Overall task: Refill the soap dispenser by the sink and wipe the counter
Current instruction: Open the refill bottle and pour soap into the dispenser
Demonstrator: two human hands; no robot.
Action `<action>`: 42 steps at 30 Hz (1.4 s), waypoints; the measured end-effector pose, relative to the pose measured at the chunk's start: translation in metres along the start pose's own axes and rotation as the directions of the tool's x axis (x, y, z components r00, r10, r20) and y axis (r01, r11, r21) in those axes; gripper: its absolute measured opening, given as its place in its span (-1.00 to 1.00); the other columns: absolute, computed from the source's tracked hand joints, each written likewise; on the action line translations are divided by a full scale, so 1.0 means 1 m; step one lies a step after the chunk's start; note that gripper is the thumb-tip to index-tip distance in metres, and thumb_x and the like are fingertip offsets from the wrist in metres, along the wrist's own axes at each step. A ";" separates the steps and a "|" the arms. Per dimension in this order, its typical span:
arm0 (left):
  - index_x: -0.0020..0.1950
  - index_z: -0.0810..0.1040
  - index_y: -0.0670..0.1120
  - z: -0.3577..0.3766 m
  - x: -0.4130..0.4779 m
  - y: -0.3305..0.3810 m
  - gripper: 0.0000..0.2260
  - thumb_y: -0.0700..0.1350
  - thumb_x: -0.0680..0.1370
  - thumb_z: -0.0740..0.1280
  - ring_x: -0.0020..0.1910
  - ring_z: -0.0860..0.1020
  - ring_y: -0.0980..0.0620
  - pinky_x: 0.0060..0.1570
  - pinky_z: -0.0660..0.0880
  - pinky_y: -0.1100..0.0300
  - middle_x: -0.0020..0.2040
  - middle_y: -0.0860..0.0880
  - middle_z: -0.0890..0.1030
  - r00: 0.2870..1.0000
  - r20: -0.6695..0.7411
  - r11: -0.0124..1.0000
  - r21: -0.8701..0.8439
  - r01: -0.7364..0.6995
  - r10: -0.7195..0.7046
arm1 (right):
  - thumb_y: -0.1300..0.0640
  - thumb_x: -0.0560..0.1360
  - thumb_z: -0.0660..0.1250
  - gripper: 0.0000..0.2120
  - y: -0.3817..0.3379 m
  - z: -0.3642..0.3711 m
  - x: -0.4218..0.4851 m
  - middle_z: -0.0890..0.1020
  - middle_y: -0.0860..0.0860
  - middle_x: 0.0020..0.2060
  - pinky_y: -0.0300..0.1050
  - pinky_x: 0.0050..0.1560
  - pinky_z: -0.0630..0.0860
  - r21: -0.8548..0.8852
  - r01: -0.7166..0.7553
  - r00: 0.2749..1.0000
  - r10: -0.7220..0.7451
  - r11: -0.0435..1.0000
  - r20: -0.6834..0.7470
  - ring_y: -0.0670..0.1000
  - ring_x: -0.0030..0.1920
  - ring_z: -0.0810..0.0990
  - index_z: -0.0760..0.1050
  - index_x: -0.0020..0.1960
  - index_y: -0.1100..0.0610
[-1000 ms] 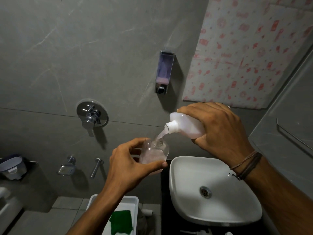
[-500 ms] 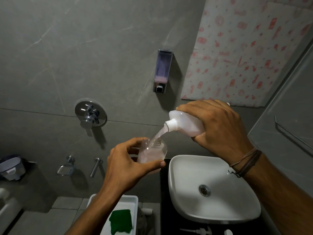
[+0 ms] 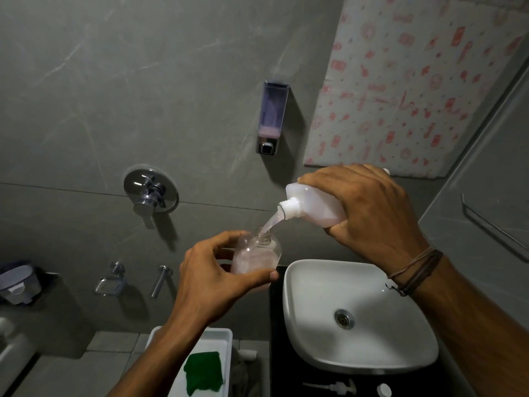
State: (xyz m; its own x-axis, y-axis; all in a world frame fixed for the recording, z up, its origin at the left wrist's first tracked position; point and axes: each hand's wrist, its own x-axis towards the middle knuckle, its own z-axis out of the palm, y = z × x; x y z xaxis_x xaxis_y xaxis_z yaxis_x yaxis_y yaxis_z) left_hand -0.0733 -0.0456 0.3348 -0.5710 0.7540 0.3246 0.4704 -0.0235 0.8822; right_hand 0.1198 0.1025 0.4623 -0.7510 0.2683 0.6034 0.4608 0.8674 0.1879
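nearest, just below the glossy white rounded-square ceramic basin (image 3: 360, 313), a white plastic pump head (image 3: 333, 387) and a small white round cap (image 3: 383, 390) lie on the black counter (image 3: 276, 325). left of the basin, lower down, a white rectangular plastic tray (image 3: 220, 342) holds a crumpled dark green cloth (image 3: 203, 372). a round metal drain (image 3: 344, 318) sits in the basin's bowl.

above the basin's left rim, the left hand (image 3: 211, 279) is wrapped around a small clear plastic dispenser bottle (image 3: 257, 255), thumb across its front and fingers curled behind, keeping it upright with the open neck up; pale pink liquid fills its lower part. above the basin's back edge, the right hand (image 3: 372, 213) clamps from above on a translucent white plastic refill bottle (image 3: 312, 207), tipped with its threaded neck pointing down-left. a thin pale stream (image 3: 272, 223) runs from that neck into the clear bottle's mouth. dark cord bracelets (image 3: 415, 270) circle the right wrist. the two hands are apart, each shut on its own bottle.

against half a second ago, the hands, tilt and stream look the same; the pump head and cap now show a little more fully.

farther back, above the basin on the matte grey veined stone-look wall (image 3: 143, 81), hang a clear rectangular wall dispenser with a chrome base (image 3: 272, 116), a shiny round chrome mixer valve (image 3: 150, 190), and a red-and-white patterned panel (image 3: 415, 81).
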 end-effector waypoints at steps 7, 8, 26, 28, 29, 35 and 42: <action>0.12 0.69 0.27 0.000 0.000 0.003 -0.34 0.41 0.05 0.61 -0.02 0.67 0.34 -0.08 0.74 0.12 0.00 0.26 0.74 1.000 0.005 1.000 -0.007 0.009 -0.009 | 0.09 0.32 0.59 -0.46 0.000 -0.001 -0.001 0.71 0.02 0.12 0.14 0.13 0.57 0.007 0.002 1.000 -0.002 1.000 -0.011 0.15 0.08 0.67 0.60 0.28 0.02; 0.14 0.71 0.24 0.001 0.000 0.003 -0.32 0.41 0.06 0.61 -0.02 0.68 0.33 -0.08 0.74 0.10 0.01 0.26 0.75 1.000 0.005 1.000 -0.006 0.011 -0.011 | 0.09 0.31 0.60 -0.46 0.000 -0.001 -0.001 0.72 0.03 0.12 0.14 0.13 0.57 0.005 0.004 1.000 -0.004 1.000 -0.010 0.16 0.08 0.68 0.60 0.28 0.03; 0.13 0.68 0.28 0.004 -0.001 0.003 -0.33 0.43 0.05 0.60 -0.01 0.66 0.37 -0.11 0.72 0.19 0.01 0.28 0.73 1.000 0.015 1.000 0.002 0.002 -0.002 | 0.07 0.32 0.60 -0.46 0.003 -0.005 -0.003 0.72 0.06 0.13 0.14 0.16 0.54 -0.021 0.000 1.000 0.000 1.000 0.004 0.17 0.09 0.68 0.62 0.28 0.07; 0.12 0.67 0.30 0.004 -0.001 0.004 -0.34 0.43 0.06 0.60 0.00 0.65 0.37 -0.11 0.72 0.19 0.01 0.28 0.73 1.000 0.016 1.000 0.002 -0.001 0.001 | 0.07 0.33 0.60 -0.46 0.003 -0.005 -0.003 0.72 0.06 0.13 0.13 0.17 0.53 -0.025 -0.005 1.000 0.005 1.000 0.008 0.17 0.10 0.68 0.62 0.29 0.07; 0.12 0.67 0.29 0.005 -0.001 0.004 -0.34 0.43 0.06 0.60 0.00 0.66 0.37 -0.10 0.73 0.18 0.01 0.28 0.73 1.000 0.015 1.000 0.003 0.000 0.000 | 0.08 0.32 0.60 -0.46 0.004 -0.005 -0.003 0.72 0.06 0.13 0.13 0.16 0.53 -0.028 -0.006 1.000 0.006 1.000 0.006 0.17 0.09 0.68 0.62 0.29 0.07; 0.16 0.71 0.23 0.006 -0.001 0.003 -0.29 0.41 0.05 0.61 -0.01 0.67 0.35 -0.07 0.74 0.11 0.01 0.26 0.74 1.000 0.015 1.000 0.006 0.020 -0.020 | 0.08 0.33 0.60 -0.47 0.004 -0.006 -0.003 0.72 0.05 0.14 0.12 0.18 0.52 -0.033 -0.008 1.000 0.008 0.999 0.016 0.16 0.11 0.68 0.62 0.29 0.07; 0.16 0.71 0.21 0.008 0.000 0.003 -0.29 0.41 0.05 0.61 -0.01 0.67 0.34 -0.08 0.74 0.11 0.00 0.27 0.74 0.999 0.028 1.000 0.007 0.029 -0.030 | 0.06 0.37 0.57 -0.49 0.006 -0.006 -0.003 0.71 0.03 0.16 0.11 0.20 0.50 -0.040 -0.006 1.000 0.007 0.999 0.030 0.15 0.12 0.67 0.61 0.31 0.05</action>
State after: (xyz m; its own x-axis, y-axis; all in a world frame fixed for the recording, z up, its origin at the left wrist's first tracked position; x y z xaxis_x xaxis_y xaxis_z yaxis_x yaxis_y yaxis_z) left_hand -0.0662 -0.0405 0.3341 -0.5660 0.7722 0.2888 0.4583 0.0035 0.8888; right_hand 0.1271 0.1044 0.4660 -0.7615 0.2869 0.5812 0.4840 0.8482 0.2154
